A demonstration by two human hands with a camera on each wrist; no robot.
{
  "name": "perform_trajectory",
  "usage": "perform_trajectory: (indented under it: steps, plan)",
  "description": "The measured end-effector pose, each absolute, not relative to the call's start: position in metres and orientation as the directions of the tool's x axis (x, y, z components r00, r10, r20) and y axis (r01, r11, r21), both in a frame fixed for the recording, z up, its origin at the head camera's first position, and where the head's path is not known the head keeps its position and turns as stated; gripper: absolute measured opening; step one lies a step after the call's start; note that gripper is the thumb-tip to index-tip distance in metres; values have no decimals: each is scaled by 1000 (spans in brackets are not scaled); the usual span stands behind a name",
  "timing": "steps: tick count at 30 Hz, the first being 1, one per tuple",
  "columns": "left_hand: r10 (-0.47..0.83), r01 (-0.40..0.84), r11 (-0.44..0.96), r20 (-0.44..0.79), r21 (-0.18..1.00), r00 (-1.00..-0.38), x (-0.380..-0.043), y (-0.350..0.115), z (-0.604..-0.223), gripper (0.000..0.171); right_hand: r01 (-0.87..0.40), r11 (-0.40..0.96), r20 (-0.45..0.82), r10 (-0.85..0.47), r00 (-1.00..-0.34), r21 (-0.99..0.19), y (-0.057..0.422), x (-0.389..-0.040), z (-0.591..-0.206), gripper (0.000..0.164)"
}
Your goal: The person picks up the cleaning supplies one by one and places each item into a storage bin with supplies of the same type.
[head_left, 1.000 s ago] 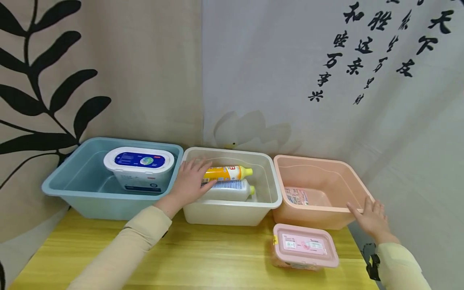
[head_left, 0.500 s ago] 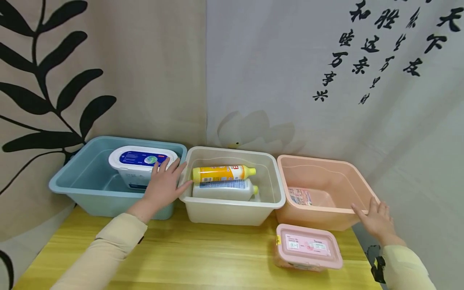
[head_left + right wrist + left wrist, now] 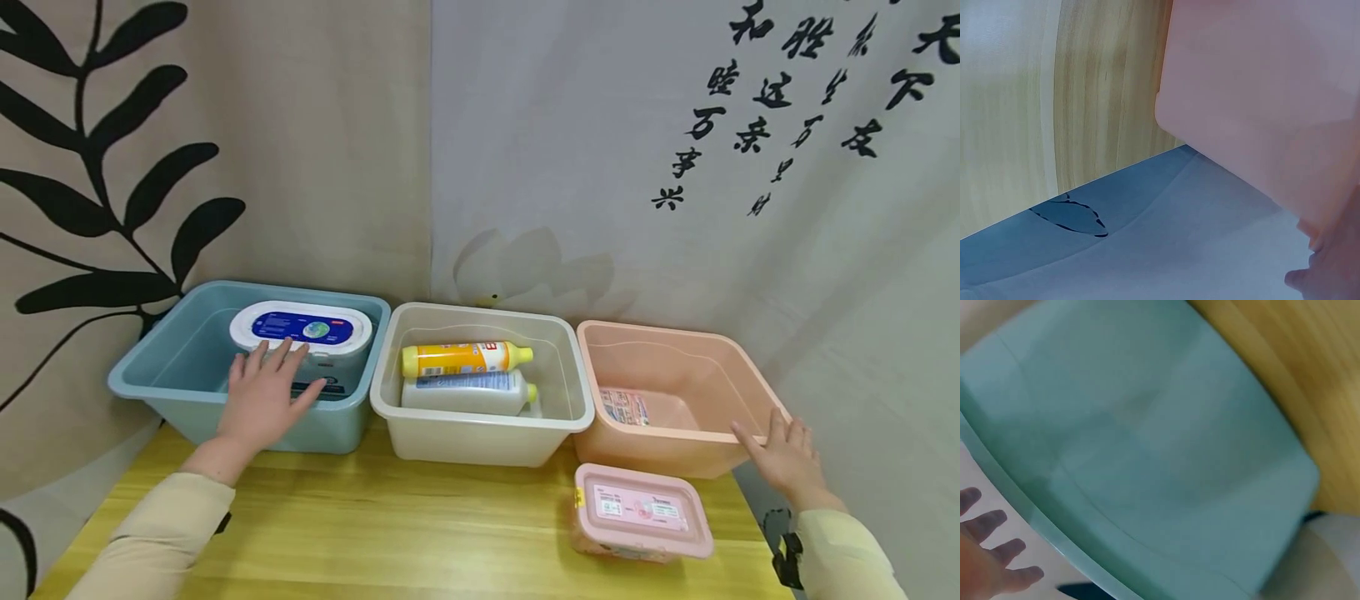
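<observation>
My left hand (image 3: 262,408) is spread over the front rim of the blue plastic bin (image 3: 161,385), its fingers overlapping a white tub (image 3: 240,337) with a blue label on its lid. In the left wrist view, the left fingers (image 3: 1007,553) show beyond the edge of that bin. At the far right, my right hand (image 3: 787,458) rests on the front corner of the peach bin (image 3: 660,450), fingers extended along the rim. A flat printed packet (image 3: 625,407) lies inside it.
Between them stands a cream bin (image 3: 465,443) with a yellow bottle (image 3: 465,359) and a white bottle (image 3: 465,394) lying inside. A pink lidded box (image 3: 641,512) sits on the wooden table (image 3: 420,533), in front of the peach bin. Curtains (image 3: 525,150) hang behind.
My left hand has moved left, from over the bottles in the cream bin, past the gap, to the front of the blue bin. The right hand has stayed on the peach bin's corner.
</observation>
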State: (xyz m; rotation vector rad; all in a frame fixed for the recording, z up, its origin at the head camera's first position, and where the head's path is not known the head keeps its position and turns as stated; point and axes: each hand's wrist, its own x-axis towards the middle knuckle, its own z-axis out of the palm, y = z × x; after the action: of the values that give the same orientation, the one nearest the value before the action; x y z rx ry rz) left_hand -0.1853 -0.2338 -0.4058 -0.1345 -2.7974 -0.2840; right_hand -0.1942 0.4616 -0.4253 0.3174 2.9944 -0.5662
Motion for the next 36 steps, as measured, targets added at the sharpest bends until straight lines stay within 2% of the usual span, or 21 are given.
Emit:
perform_trajectory:
  steps: [7,14,18,23,28,31,36]
  plan:
    - [-46,15,982,317,186,-947,-180,-275,-416,62,235,907,-117,207,-971,-350,465,-190,-427,98]
    - [-138,-78,975,291,208,-947,-174,-312,-430,74,210,913,-124,177,-976,-351,467,-187,-427,98]
    - [-161,-101,969,261,227,-952,-171,-322,-435,84,213,910,-120,181,-976,-355,466,-185,-428,98]
    - [-149,-93,969,239,229,-959,-170,-325,-439,83,216,909,-105,190,-976,-357,465,-184,-429,98]
    - [-142,-87,966,223,242,-964,-170,-326,-443,81,175,926,-19,179,-984,-334,467,-180,-433,92]
    - [-146,-88,964,223,250,-964,-170,-328,-444,81,126,937,77,159,-984,-325,465,-176,-434,86]
    - [-155,-94,960,221,262,-963,-169,-330,-443,81,-39,960,279,41,-959,-278,450,-169,-428,81]
